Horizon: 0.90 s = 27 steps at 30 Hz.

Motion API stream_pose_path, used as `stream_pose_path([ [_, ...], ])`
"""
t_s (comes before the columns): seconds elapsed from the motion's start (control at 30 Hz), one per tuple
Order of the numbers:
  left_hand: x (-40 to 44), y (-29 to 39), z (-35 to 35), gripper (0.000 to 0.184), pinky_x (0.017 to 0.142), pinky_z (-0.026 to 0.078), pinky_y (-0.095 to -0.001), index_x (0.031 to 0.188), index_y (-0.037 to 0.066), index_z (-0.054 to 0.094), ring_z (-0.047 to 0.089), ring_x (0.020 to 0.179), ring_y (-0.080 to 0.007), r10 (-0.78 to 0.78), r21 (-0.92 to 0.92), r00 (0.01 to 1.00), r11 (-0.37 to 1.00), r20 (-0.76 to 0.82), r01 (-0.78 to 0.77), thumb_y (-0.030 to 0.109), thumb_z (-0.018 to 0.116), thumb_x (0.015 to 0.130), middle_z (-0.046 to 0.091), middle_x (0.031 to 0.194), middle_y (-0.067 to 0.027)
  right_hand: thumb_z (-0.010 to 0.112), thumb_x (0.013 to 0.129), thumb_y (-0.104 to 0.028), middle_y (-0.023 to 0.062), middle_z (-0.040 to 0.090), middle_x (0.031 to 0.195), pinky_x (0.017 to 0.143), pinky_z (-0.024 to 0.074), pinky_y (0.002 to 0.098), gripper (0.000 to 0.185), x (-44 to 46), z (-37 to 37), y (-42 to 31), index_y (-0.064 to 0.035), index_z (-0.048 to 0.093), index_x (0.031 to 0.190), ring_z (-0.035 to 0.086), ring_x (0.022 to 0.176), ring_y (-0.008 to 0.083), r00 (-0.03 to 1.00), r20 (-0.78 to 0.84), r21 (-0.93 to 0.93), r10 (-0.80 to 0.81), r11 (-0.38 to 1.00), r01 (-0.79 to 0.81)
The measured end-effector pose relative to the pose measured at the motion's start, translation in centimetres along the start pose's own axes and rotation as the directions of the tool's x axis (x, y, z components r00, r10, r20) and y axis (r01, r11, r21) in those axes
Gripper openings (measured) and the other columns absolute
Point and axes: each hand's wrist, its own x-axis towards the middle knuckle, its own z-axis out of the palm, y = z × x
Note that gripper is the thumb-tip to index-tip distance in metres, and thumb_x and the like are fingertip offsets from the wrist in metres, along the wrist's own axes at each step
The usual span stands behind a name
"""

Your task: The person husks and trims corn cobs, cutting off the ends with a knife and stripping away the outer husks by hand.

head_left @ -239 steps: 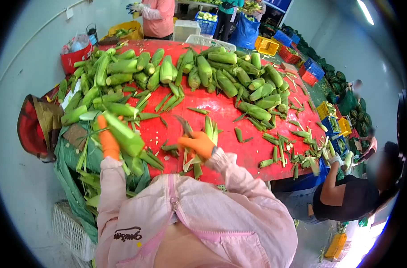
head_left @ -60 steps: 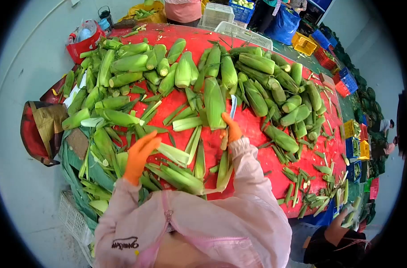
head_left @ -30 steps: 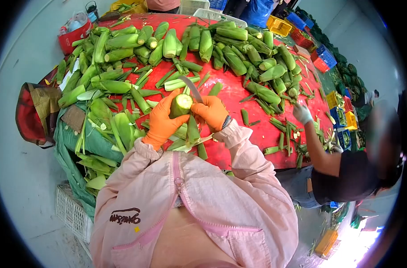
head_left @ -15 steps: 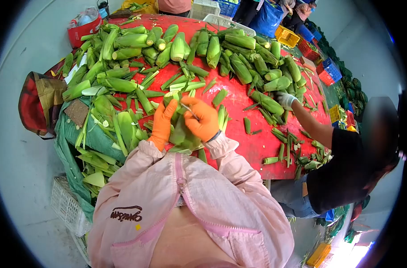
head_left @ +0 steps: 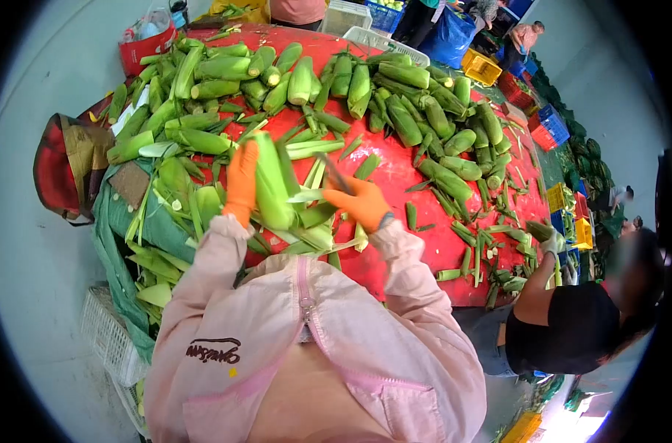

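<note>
My left hand [head_left: 241, 183], in an orange glove, is closed around an ear of corn [head_left: 274, 188] in green husk. The ear stands roughly upright in front of my chest, above the red table [head_left: 395, 244]. My right hand [head_left: 362, 204], gloved in orange too, grips a knife [head_left: 337, 176] whose blade is blurred and points up and to the left. Strips of husk hang between the ear and my right hand. Loose husk leaves [head_left: 317, 235] lie beneath both hands.
Unpeeled corn ears [head_left: 406, 118] are heaped along the table's far side. A green sack [head_left: 118, 240] with husks hangs at the left edge, above a white crate [head_left: 111, 336]. At the right, a co-worker [head_left: 572, 325] holds an ear. A red bag [head_left: 145, 50] stands at the far left.
The ear in my left hand has turned more upright, and loosened husk hangs from it. My right hand has moved right with the knife. The co-worker's arm has drawn back, now with an ear.
</note>
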Motion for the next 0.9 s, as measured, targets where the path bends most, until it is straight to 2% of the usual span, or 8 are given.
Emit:
stream_pose_path([
  [0.03,0.2,-2.8,0.2,0.058,0.095,0.043,-0.0267,0.135,0.000,0.050,0.056,0.106,-0.0150,0.052,0.092,0.999,0.994,-0.010,-0.051,0.043,0.056,0.098,0.061,0.121,-0.0064,0.075,0.077,-0.045,0.0048,0.066,0.079,0.054,0.0471,0.0277,0.050,0.0,1.1,-3.3,-0.0073,0.068,0.109,0.058,0.058,0.0106,1.000,-0.001,-0.182,-0.024,0.983,0.023],
  [0.13,-2.2,-0.1,2.4,0.052,0.097,0.041,-0.0270,0.137,0.000,0.048,0.053,0.112,-0.0135,0.039,0.009,0.980,0.999,0.197,-0.042,0.035,0.056,0.099,0.059,0.124,-0.0067,0.076,0.076,-0.043,0.0066,0.064,0.071,0.053,0.0499,0.0308,0.051,1.7,3.2,-5.1,-0.0023,0.067,0.105,0.061,0.058,0.0131,1.000,0.029,-0.127,0.008,0.992,-0.004],
  [0.27,-3.3,2.4,2.7,0.050,0.097,0.041,-0.0271,0.137,0.000,0.049,0.052,0.113,-0.0134,0.092,0.092,0.967,0.989,0.239,-0.117,0.032,0.056,0.099,0.059,0.124,-0.0069,0.077,0.074,-0.034,0.0080,0.065,0.072,0.050,0.0504,0.0300,0.045,4.0,3.5,-3.3,0.0011,0.067,0.100,0.061,0.056,0.0143,0.995,0.080,-0.075,-0.062,0.995,0.068],
  [0.33,-3.5,2.3,2.4,0.049,0.098,0.041,-0.0271,0.137,0.001,0.048,0.053,0.113,-0.0140,0.049,0.123,0.960,0.989,0.276,-0.086,0.030,0.057,0.099,0.059,0.124,-0.0076,0.075,0.073,-0.024,0.0100,0.066,0.073,0.050,0.0503,0.0292,0.034,3.5,3.6,-4.3,0.0033,0.067,0.092,0.061,0.056,0.0155,0.991,0.128,0.084,0.046,0.995,-0.057],
  [0.47,-3.2,0.2,2.0,0.051,0.099,0.040,-0.0275,0.138,0.000,0.046,0.053,0.113,-0.0144,0.049,0.051,0.950,0.996,0.307,-0.068,0.030,0.058,0.098,0.058,0.126,-0.0083,0.071,0.073,-0.016,0.0106,0.065,0.071,0.048,0.0493,0.0293,0.027,3.8,4.1,-3.8,0.0051,0.066,0.089,0.061,0.053,0.0168,0.993,0.101,0.062,0.054,0.996,-0.061],
  [0.63,-3.2,0.7,2.4,0.053,0.100,0.039,-0.0278,0.139,0.000,0.044,0.052,0.116,-0.0158,0.068,0.052,0.923,0.994,0.379,-0.095,0.031,0.058,0.098,0.056,0.129,-0.0095,0.062,0.074,-0.008,0.0099,0.059,0.062,0.043,0.0472,0.0326,0.019,4.6,5.0,-1.7,0.0059,0.063,0.087,0.056,0.044,0.0205,0.995,0.022,0.381,0.097,0.919,-0.098],
  [0.77,-2.7,-0.7,2.7,0.054,0.101,0.039,-0.0281,0.141,0.000,0.042,0.052,0.116,-0.0161,0.088,0.042,0.948,0.993,0.305,-0.106,0.030,0.058,0.098,0.056,0.129,-0.0099,0.059,0.071,-0.003,0.0130,0.054,0.058,0.043,0.0480,0.0366,0.008,5.4,5.0,0.4,0.0031,0.055,0.073,0.052,0.042,0.0248,0.965,0.008,0.714,0.264,0.674,-0.190],
  [0.9,-3.0,-3.0,4.2,0.055,0.096,0.042,-0.0287,0.133,0.001,0.050,0.054,0.108,-0.0162,-0.010,-0.017,0.997,1.000,0.072,0.011,0.036,0.064,0.094,0.060,0.119,-0.0065,0.059,0.072,-0.002,0.0136,0.055,0.060,0.044,0.0487,0.0365,0.008,4.7,6.3,-0.3,0.0036,0.055,0.074,0.053,0.044,0.0248,0.971,0.032,0.732,0.236,0.656,-0.183],
])
